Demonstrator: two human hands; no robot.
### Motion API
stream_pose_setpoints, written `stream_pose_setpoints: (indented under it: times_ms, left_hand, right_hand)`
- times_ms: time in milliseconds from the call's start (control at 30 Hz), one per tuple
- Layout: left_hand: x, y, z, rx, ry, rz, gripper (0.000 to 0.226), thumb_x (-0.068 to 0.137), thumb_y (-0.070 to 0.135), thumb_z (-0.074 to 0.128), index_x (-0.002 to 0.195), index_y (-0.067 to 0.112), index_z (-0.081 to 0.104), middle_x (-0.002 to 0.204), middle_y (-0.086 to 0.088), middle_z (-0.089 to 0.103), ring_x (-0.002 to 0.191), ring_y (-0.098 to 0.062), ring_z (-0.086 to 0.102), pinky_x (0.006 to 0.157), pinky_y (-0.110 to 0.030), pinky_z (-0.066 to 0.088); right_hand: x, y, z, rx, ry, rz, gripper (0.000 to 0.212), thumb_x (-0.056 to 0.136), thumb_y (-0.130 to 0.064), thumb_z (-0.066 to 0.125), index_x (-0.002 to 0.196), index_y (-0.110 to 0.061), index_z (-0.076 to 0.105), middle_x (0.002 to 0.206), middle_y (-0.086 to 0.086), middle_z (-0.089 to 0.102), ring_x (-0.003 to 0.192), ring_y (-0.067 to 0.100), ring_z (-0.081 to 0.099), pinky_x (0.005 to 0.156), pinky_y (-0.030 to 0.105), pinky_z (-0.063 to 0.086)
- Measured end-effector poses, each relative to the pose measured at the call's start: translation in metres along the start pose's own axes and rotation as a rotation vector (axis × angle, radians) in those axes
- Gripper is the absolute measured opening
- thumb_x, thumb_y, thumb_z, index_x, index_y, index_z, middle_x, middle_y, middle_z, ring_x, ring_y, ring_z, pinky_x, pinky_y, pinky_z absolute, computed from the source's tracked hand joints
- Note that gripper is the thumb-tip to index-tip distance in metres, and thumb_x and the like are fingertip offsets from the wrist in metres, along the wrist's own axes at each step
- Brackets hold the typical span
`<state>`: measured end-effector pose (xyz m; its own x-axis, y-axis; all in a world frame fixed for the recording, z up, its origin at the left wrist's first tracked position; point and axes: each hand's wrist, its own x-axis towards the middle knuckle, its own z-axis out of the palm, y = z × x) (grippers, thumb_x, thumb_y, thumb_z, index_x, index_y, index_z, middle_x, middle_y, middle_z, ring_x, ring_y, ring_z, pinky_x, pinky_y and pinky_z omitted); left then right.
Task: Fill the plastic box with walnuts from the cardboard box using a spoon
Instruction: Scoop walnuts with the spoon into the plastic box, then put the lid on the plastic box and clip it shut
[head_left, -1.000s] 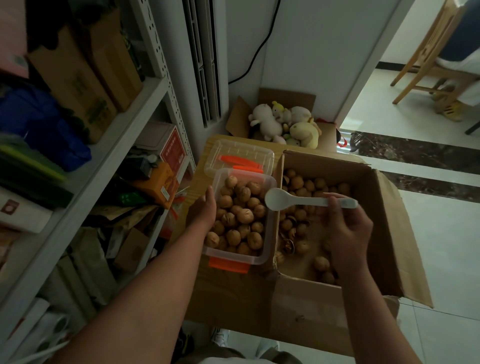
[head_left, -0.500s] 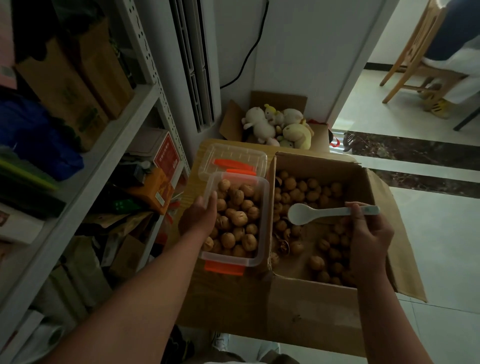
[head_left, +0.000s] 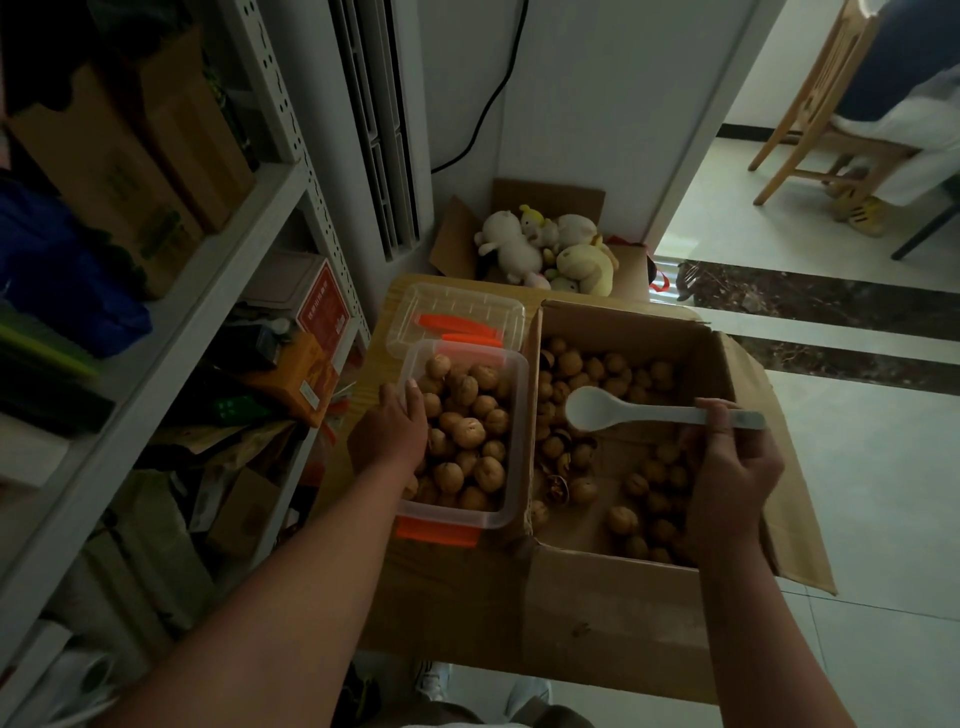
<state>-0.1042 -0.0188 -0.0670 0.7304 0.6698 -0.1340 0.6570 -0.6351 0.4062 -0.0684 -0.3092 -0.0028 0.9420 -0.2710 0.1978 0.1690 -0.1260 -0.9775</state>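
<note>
A clear plastic box (head_left: 511, 512) with orange clips holds a heap of walnuts (head_left: 470, 434). It sits on a flap of the cardboard box (head_left: 613, 608). My left hand (head_left: 389, 431) grips the plastic box's left rim, thumb over the edge. My right hand (head_left: 732, 467) holds the handle of a white spoon (head_left: 597, 410). The spoon's bowl is empty and hovers level over the loose walnuts (head_left: 644, 483) in the cardboard box, just right of the plastic box.
The plastic box's clear lid (head_left: 457, 317) lies behind it. A box of plush toys (head_left: 545, 249) stands by the wall. A metal shelf (head_left: 171, 291) packed with boxes fills the left. A wooden chair (head_left: 821, 124) stands far right on tiled floor.
The spoon, empty throughout, moved right from over the plastic box's edge to above the cardboard box's walnuts. My left hand stayed on the plastic box's rim.
</note>
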Motion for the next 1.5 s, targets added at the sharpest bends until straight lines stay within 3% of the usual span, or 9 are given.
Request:
stream_pose_setpoints:
  times_ms: [167, 267, 500, 667, 867, 1067, 1267, 1400, 1500]
  left_hand:
    - [-0.001, -0.002, -0.002, -0.029, 0.002, 0.004, 0.056, 0.1, 0.05, 0.016, 0.122, 0.01, 0.048, 0.11, -0.02, 0.06, 0.1, -0.037, 0.058, 0.072, -0.036, 0.038]
    - [-0.003, 0.0, -0.001, 0.01, 0.061, 0.029, 0.057, 0.1, 0.048, 0.018, 0.116, 0.007, 0.052, 0.103, -0.02, 0.063, 0.094, -0.037, 0.06, 0.068, -0.035, 0.04]
    - [-0.004, 0.003, 0.001, 0.055, 0.106, 0.069, 0.05, 0.101, 0.043, 0.022, 0.106, 0.005, 0.054, 0.095, -0.018, 0.065, 0.087, -0.035, 0.063, 0.062, -0.031, 0.036]
    - [0.0, -0.002, 0.001, -0.001, 0.03, 0.015, 0.049, 0.102, 0.042, 0.02, 0.113, 0.007, 0.053, 0.105, -0.019, 0.064, 0.096, -0.035, 0.06, 0.069, -0.033, 0.036]
    - [0.002, -0.002, 0.001, -0.03, -0.006, -0.001, 0.05, 0.102, 0.041, 0.019, 0.117, 0.008, 0.053, 0.111, -0.019, 0.062, 0.101, -0.036, 0.057, 0.072, -0.034, 0.034]
    - [0.003, -0.005, 0.002, -0.081, 0.02, -0.012, 0.05, 0.101, 0.041, 0.022, 0.111, 0.007, 0.057, 0.104, -0.019, 0.062, 0.096, -0.035, 0.058, 0.07, -0.033, 0.036]
    - [0.001, -0.005, 0.0, -0.08, 0.009, -0.028, 0.05, 0.101, 0.041, 0.022, 0.11, 0.006, 0.056, 0.105, -0.018, 0.062, 0.096, -0.034, 0.057, 0.07, -0.032, 0.035]
    - [0.002, -0.006, 0.001, -0.09, -0.002, -0.04, 0.05, 0.101, 0.043, 0.023, 0.111, 0.007, 0.056, 0.106, -0.016, 0.062, 0.097, -0.033, 0.057, 0.071, -0.033, 0.035]
    - [0.004, -0.005, 0.001, -0.115, -0.027, -0.053, 0.05, 0.1, 0.044, 0.024, 0.114, 0.008, 0.055, 0.109, -0.016, 0.06, 0.099, -0.033, 0.057, 0.072, -0.033, 0.035]
  right_hand:
    - [0.009, 0.018, -0.024, -0.336, -0.129, -0.051, 0.014, 0.094, -0.012, 0.053, 0.099, -0.016, 0.065, 0.08, 0.001, 0.063, 0.065, 0.006, 0.054, 0.056, 0.017, 0.043]
    - [0.002, 0.033, -0.032, -0.487, -0.246, -0.044, 0.018, 0.089, -0.001, 0.056, 0.098, -0.012, 0.066, 0.084, 0.003, 0.065, 0.072, 0.001, 0.055, 0.055, 0.01, 0.039]
    - [-0.014, 0.052, -0.034, -0.463, -0.34, 0.071, 0.025, 0.087, 0.003, 0.056, 0.09, -0.021, 0.063, 0.083, 0.0, 0.065, 0.069, 0.014, 0.059, 0.055, 0.028, 0.045]
    - [-0.013, 0.049, -0.036, -0.449, -0.32, 0.018, 0.028, 0.085, 0.006, 0.059, 0.093, -0.02, 0.066, 0.087, -0.001, 0.065, 0.079, 0.012, 0.061, 0.061, 0.025, 0.048]
    - [-0.021, 0.048, -0.025, -0.676, -0.643, -0.144, 0.025, 0.08, -0.002, 0.07, 0.103, -0.011, 0.072, 0.094, 0.0, 0.063, 0.076, 0.007, 0.061, 0.062, 0.009, 0.048]
    - [-0.027, 0.053, -0.012, -0.868, -0.944, 0.093, 0.041, 0.081, -0.012, 0.071, 0.121, -0.02, 0.062, 0.107, -0.004, 0.056, 0.092, 0.008, 0.058, 0.076, 0.022, 0.053]
    - [-0.02, 0.051, 0.002, -1.139, -0.989, 0.193, 0.056, 0.088, -0.003, 0.051, 0.142, -0.013, 0.04, 0.142, 0.008, 0.043, 0.13, 0.022, 0.041, 0.103, 0.027, 0.038]
    - [-0.025, 0.048, 0.006, -1.082, -0.899, 0.251, 0.053, 0.089, 0.002, 0.049, 0.139, -0.013, 0.044, 0.14, 0.01, 0.045, 0.127, 0.024, 0.044, 0.099, 0.03, 0.045]
    - [-0.034, 0.043, 0.012, -0.882, -0.717, 0.083, 0.041, 0.089, 0.003, 0.052, 0.127, -0.011, 0.057, 0.126, 0.008, 0.056, 0.114, 0.021, 0.054, 0.088, 0.024, 0.049]
